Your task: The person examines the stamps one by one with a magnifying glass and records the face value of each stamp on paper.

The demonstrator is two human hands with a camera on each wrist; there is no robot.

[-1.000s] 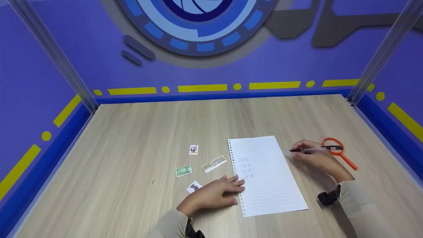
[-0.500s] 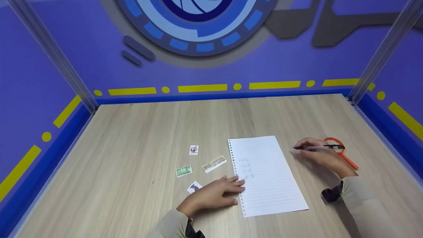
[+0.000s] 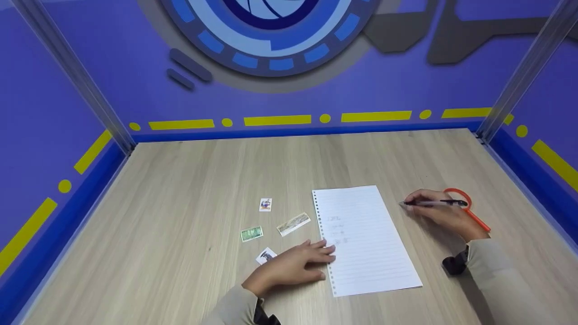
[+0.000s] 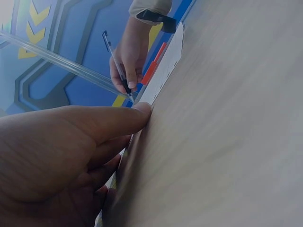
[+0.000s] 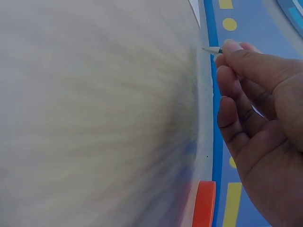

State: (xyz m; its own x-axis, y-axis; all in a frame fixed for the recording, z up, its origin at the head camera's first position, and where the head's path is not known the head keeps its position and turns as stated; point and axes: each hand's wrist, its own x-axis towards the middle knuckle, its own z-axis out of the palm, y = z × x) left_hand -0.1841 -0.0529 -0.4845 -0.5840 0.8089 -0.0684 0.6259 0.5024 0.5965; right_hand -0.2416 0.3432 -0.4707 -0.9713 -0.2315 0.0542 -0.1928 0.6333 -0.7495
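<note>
My right hand (image 3: 440,212) pinches a clear-barrelled pen (image 3: 433,203) with a black cap end, to the right of a lined sheet of paper (image 3: 375,253). In the right wrist view the pen's tip (image 5: 212,49) pokes out past the thumb and forefinger. Faint handwriting (image 3: 336,230) marks the sheet near its punched left edge. Over that edge my left hand (image 3: 293,264) lies with its fingers spread, fingertips on the paper. An orange magnifying glass (image 3: 477,220) lies behind the right hand, its ring partly hidden by hand and pen.
Left of the sheet lie several stamps: a small white one (image 3: 265,205), a green one (image 3: 251,234), a long beige one (image 3: 293,224), and one (image 3: 266,255) partly covered by the left hand. Purple panels (image 3: 289,101) wall in the wooden table (image 3: 180,203).
My right hand has drawn slightly to the right with the pen, away from the sheet's edge. The left hand, paper and stamps stay as they were.
</note>
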